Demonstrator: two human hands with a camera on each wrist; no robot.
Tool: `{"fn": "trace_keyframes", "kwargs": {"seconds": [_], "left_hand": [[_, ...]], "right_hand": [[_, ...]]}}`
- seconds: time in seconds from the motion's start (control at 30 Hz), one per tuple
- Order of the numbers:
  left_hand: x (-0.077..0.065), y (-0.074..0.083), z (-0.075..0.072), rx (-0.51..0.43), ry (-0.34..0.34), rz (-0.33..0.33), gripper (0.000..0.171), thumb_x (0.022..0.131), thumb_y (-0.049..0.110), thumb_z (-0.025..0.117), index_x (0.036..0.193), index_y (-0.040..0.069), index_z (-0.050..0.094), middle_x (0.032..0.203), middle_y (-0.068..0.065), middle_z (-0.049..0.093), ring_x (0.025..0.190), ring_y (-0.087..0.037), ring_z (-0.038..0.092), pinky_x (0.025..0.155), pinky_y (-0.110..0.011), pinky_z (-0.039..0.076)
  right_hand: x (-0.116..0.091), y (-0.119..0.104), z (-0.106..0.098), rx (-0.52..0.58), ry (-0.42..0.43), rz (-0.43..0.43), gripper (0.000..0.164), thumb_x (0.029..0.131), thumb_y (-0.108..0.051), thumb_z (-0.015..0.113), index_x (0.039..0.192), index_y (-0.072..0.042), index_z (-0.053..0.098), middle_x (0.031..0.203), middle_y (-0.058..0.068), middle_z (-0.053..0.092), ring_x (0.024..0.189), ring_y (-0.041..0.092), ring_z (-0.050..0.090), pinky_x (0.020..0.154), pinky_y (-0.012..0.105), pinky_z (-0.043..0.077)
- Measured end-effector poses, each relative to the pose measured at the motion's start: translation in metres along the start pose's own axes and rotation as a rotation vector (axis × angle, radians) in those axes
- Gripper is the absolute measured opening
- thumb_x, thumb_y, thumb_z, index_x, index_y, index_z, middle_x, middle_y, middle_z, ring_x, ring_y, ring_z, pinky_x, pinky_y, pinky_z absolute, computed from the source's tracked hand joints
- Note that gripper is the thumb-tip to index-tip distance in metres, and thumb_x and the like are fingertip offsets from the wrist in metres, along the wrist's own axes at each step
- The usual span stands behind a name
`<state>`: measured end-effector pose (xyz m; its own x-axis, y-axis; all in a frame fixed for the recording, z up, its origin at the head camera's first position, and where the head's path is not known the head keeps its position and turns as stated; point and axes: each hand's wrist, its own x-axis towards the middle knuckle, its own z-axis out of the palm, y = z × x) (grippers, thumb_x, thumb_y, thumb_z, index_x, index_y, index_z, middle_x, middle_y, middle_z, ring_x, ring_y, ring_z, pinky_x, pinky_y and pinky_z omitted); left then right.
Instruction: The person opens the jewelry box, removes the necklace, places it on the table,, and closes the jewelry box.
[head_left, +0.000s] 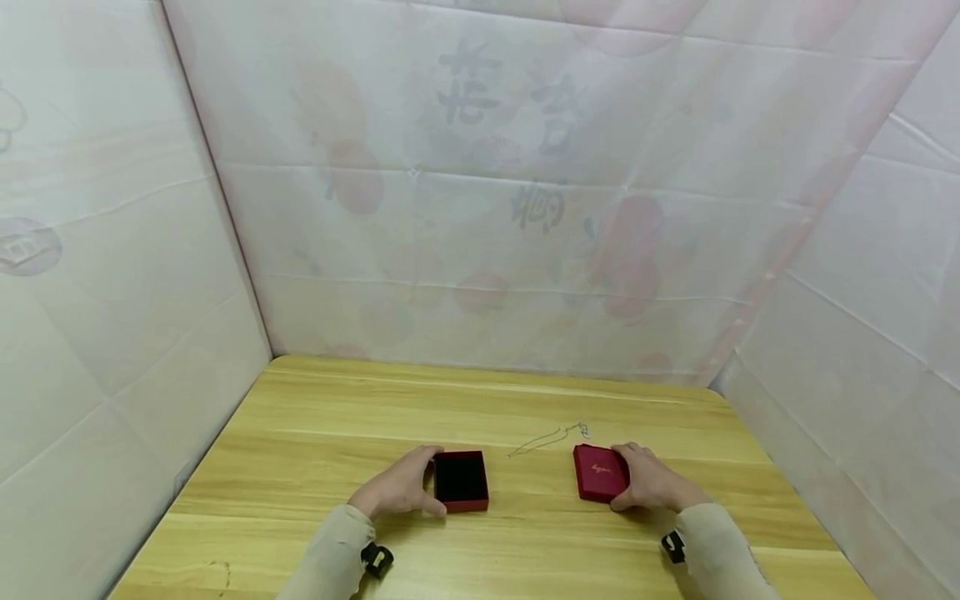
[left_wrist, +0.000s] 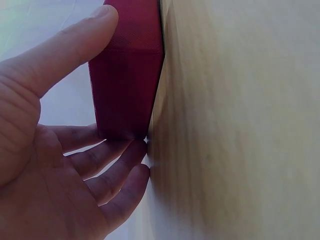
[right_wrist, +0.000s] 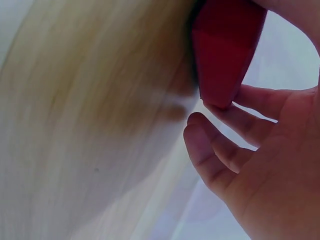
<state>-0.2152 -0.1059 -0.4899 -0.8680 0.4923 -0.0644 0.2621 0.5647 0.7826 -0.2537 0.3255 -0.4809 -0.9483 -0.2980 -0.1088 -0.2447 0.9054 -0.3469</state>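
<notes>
In the head view my left hand (head_left: pixel 405 483) grips a small red box base (head_left: pixel 467 505) by its left side. Its black inside faces up. The left wrist view shows the thumb on one side of the red box wall (left_wrist: pixel 125 90) and the fingertips at the opposite end, close to the table. On the right, my right hand (head_left: pixel 647 479) holds the red box lid (head_left: pixel 600 473), which has gold lettering on top, between thumb and fingers. From the right wrist, the lid's red side (right_wrist: pixel 222 55) shows with fingers at its end. A thin silver necklace (head_left: pixel 551 437) lies behind and between the two.
The wooden table (head_left: pixel 337 408) has rounded far corners. Pale printed cloth walls (head_left: pixel 480 233) enclose it at the back and both sides. A black wrist strap (head_left: pixel 377 560) sits at the left sleeve, and another strap (head_left: pixel 673 547) at the right one.
</notes>
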Motion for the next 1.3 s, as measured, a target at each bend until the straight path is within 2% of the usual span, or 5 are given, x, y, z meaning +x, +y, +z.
{"fn": "trace_keyframes", "kwargs": {"seconds": [0.53,0.87,1.3], "left_hand": [[0.002,0.000,0.000,-0.007,0.000,-0.004,0.092,0.073,0.022,0.083,0.144,-0.003,0.031,0.144,-0.022,0.032,0.130,-0.040,0.033,0.102,-0.054,0.032],[0.002,-0.001,-0.001,0.018,0.003,0.011,0.092,0.074,0.025,0.082,0.145,-0.001,0.030,0.145,-0.021,0.032,0.131,-0.038,0.032,0.103,-0.053,0.031],[0.001,-0.001,0.000,-0.003,0.008,0.005,0.098,0.074,0.026,0.083,0.147,-0.003,0.023,0.148,-0.024,0.027,0.134,-0.041,0.027,0.105,-0.055,0.027]], "right_hand": [[0.001,-0.020,-0.005,-0.020,0.048,-0.063,0.100,0.059,-0.046,0.086,0.134,0.005,0.044,0.122,0.014,0.052,0.104,0.025,0.050,0.084,0.044,0.046],[0.000,-0.037,-0.007,-0.021,0.081,-0.120,0.099,0.058,-0.045,0.086,0.133,0.004,0.045,0.120,0.012,0.053,0.104,0.026,0.049,0.084,0.046,0.046],[-0.002,-0.054,-0.008,-0.021,0.074,-0.136,0.100,0.060,-0.044,0.087,0.136,0.005,0.043,0.126,0.015,0.051,0.114,0.033,0.047,0.090,0.050,0.044]]}}
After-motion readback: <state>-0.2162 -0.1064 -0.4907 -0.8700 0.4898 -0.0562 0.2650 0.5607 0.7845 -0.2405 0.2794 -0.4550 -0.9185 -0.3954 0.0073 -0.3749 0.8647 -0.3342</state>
